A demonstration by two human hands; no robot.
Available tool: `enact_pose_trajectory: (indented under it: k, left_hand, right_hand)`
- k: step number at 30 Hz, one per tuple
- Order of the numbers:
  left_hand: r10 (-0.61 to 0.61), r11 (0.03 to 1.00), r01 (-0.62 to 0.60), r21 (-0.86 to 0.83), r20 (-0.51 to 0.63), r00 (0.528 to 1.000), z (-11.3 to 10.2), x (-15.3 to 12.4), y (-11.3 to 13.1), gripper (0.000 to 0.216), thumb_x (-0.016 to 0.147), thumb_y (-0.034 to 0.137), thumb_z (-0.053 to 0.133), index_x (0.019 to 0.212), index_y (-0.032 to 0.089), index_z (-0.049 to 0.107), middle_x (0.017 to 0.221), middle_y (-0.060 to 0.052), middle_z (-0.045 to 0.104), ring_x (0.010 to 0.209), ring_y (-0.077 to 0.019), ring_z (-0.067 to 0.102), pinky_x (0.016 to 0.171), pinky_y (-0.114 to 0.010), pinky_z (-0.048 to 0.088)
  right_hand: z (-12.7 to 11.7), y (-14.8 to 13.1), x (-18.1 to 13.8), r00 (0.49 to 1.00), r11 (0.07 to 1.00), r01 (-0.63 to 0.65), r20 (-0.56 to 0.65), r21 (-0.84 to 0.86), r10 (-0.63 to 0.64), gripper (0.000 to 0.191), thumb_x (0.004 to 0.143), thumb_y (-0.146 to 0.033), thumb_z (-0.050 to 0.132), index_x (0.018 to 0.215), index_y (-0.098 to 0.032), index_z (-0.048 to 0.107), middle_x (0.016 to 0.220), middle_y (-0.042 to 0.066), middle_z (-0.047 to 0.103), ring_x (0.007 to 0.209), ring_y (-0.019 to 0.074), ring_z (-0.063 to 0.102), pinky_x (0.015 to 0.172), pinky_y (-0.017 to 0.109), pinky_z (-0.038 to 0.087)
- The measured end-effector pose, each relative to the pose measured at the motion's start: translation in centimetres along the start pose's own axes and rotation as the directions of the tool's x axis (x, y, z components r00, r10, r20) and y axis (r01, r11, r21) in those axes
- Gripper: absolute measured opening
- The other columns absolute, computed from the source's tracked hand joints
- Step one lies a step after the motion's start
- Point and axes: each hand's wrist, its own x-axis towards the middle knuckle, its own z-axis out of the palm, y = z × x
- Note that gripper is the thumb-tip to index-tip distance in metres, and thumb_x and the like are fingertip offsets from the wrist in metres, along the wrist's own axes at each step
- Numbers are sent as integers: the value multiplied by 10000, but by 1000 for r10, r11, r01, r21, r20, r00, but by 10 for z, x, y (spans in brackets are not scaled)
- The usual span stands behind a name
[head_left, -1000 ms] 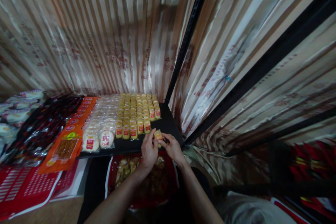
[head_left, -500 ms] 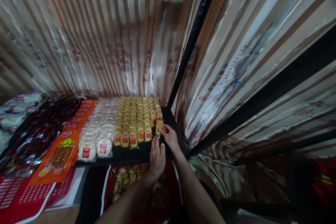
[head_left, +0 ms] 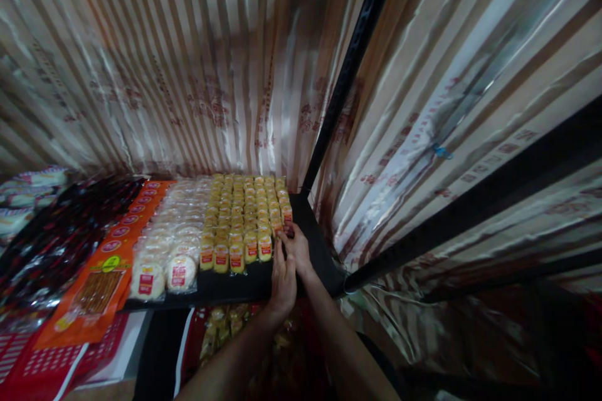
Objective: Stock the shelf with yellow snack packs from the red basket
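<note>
On the black shelf top [head_left: 313, 244], yellow cakes [head_left: 236, 255] in clear wrappers with red labels stand in tight rows. My right hand [head_left: 299, 249] is at the rows' front right corner, its fingers curled and pinched at a wrapped cake [head_left: 276, 223] that they partly cover. Just below and left of it, my left hand [head_left: 284, 279] holds nothing, with its fingers stretched forward and their tips close to the same cake. The hands nearly touch each other.
Round white wrapped pastries [head_left: 181, 272], an orange snack bag [head_left: 101, 282] and dark shiny packets [head_left: 61, 232] lie to the left. Below the shelf, a red basket [head_left: 190, 332] holds more yellow cakes. A black metal post [head_left: 332, 113] rises behind, against striped sheeting [head_left: 226, 62].
My right hand has moved the wrapped cake slightly left, up against the rows, and its fingers now cover part of it. My left hand stays close by. The view has shifted slightly.
</note>
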Motion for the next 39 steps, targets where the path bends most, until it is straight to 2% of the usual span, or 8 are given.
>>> enact_pose_trajectory:
  k: [6,12,21,26,31,33,35,39]
  left_hand:
    - [1,1000,-1,-21,-3,1000,1,5,4,531,900,309,293,1391,108,284,1483,-100,258,1366,-134,223,1136,-296,155]
    - [-12,1000,12,-19,-34,999,9,11,-3,485,898,338,293,1318,121,402,1443,-110,345,1359,-141,242,1129,-273,173]
    - [18,1000,-18,0,13,1000,10,9,-8,516,898,334,270,1340,81,347,1466,-145,279,1381,-183,172,1144,-344,138]
    - [26,1000,-26,1,-12,1000,10,9,-9,497,906,343,254,1314,91,381,1452,-154,307,1376,-190,194,1140,-346,164]
    - [43,997,-42,57,-1,999,9,6,-9,489,911,327,236,1341,131,362,1473,-109,282,1382,-155,175,1147,-317,125]
    - [36,997,-37,71,7,999,8,5,-9,489,911,324,236,1351,144,350,1473,-95,285,1383,-149,169,1148,-315,118]
    - [35,997,-35,72,6,999,8,5,-10,492,914,324,232,1360,141,334,1470,-94,292,1383,-149,168,1150,-321,116]
    - [45,997,-44,66,0,999,10,6,-12,489,919,322,225,1359,138,331,1470,-88,293,1384,-146,163,1151,-310,121]
  right_hand:
    - [-5,3,-12,998,997,-6,68,75,1,387,671,-301,606,1048,-214,615,980,46,654,798,165,627,738,288,513]
    - [-8,5,-14,994,999,47,102,-7,-46,371,712,-290,555,1066,-233,649,1030,52,649,822,179,631,743,297,525]
    - [-9,16,-6,981,978,159,132,-136,-141,406,694,-207,504,1066,-253,662,1109,42,649,976,203,606,873,340,488]
    - [-8,20,-7,979,963,190,111,-189,-171,420,701,-165,487,1072,-272,654,1128,22,633,1052,193,561,972,345,425]
    - [-6,25,-9,985,968,164,-18,-192,-171,506,750,-219,478,1254,-225,516,1269,81,516,1135,214,499,875,338,490]
    - [-4,27,-8,983,961,155,-58,-227,-173,544,771,-253,467,1310,-182,451,1294,115,492,1096,226,526,843,352,504]
    - [-3,28,-6,985,940,157,-23,-301,-172,563,778,-248,451,1330,-145,424,1311,135,485,1060,229,552,869,369,492]
    - [-1,30,-3,979,873,201,64,-445,-193,521,785,-209,425,1300,-145,473,1339,105,481,1191,225,475,1012,373,388]
